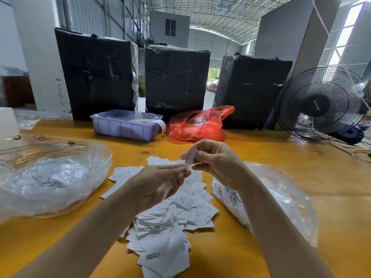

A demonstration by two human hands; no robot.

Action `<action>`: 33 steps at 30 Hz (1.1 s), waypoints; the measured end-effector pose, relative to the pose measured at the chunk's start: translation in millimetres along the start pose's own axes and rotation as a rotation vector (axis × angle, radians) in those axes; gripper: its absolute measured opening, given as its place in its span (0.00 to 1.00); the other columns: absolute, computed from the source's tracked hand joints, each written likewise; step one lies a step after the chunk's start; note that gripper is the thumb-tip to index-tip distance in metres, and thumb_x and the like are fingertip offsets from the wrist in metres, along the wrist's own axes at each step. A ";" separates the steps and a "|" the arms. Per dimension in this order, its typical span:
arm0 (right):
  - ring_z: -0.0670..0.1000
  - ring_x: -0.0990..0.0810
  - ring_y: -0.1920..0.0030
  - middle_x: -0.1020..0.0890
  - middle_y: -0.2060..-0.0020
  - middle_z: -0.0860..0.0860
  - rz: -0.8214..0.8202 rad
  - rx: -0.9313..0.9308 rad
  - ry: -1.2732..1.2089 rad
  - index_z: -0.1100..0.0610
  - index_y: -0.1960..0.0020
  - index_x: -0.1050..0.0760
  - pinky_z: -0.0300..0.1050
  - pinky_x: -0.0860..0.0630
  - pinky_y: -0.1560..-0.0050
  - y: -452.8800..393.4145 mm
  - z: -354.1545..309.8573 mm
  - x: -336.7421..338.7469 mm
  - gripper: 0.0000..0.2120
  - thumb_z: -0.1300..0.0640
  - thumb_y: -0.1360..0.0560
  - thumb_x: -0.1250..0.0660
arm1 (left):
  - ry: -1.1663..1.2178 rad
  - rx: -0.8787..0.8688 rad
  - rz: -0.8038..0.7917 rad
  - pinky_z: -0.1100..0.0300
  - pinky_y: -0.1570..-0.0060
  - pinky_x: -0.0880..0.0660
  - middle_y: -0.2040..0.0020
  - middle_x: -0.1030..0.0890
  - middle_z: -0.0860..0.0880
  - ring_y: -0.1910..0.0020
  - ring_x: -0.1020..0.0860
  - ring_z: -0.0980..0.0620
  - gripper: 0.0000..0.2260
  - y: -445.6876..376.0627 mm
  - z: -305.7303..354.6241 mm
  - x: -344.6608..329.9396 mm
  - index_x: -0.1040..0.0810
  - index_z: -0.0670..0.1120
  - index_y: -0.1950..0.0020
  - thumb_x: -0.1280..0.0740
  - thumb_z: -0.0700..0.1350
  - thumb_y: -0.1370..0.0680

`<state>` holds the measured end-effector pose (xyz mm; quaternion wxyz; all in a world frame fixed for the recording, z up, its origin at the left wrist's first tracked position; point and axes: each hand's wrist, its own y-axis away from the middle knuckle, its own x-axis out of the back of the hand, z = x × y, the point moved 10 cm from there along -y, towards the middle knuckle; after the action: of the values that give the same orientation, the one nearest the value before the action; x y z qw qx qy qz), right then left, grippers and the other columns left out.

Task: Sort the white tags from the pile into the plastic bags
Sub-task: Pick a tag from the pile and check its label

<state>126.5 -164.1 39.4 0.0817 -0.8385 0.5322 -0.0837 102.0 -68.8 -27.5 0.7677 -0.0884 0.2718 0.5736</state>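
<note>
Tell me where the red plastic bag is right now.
In the head view the red plastic bag lies at the far side of the yellow table, just right of the blue tray, in front of the black wrapped boxes.

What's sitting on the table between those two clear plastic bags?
In the head view, the pile of white tags lies between the left clear bag and the right clear bag, on the yellow table. Both hands work just above it.
</note>
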 end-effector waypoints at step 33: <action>0.56 0.21 0.50 0.19 0.50 0.57 -0.046 -0.278 1.229 0.61 0.45 0.22 0.53 0.22 0.48 -4.0 62.5 -22.8 0.19 0.49 0.29 0.28 | -0.466 -0.244 0.368 0.63 0.68 0.20 0.54 0.22 0.35 0.62 0.18 0.43 0.20 6.1 29.4 43.4 0.34 0.38 0.40 0.38 0.22 0.27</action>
<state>134.6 -138.8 -21.7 -0.3506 -0.6514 0.4696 -0.4819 114.0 -17.5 -24.4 0.6763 0.0046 0.0291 0.7361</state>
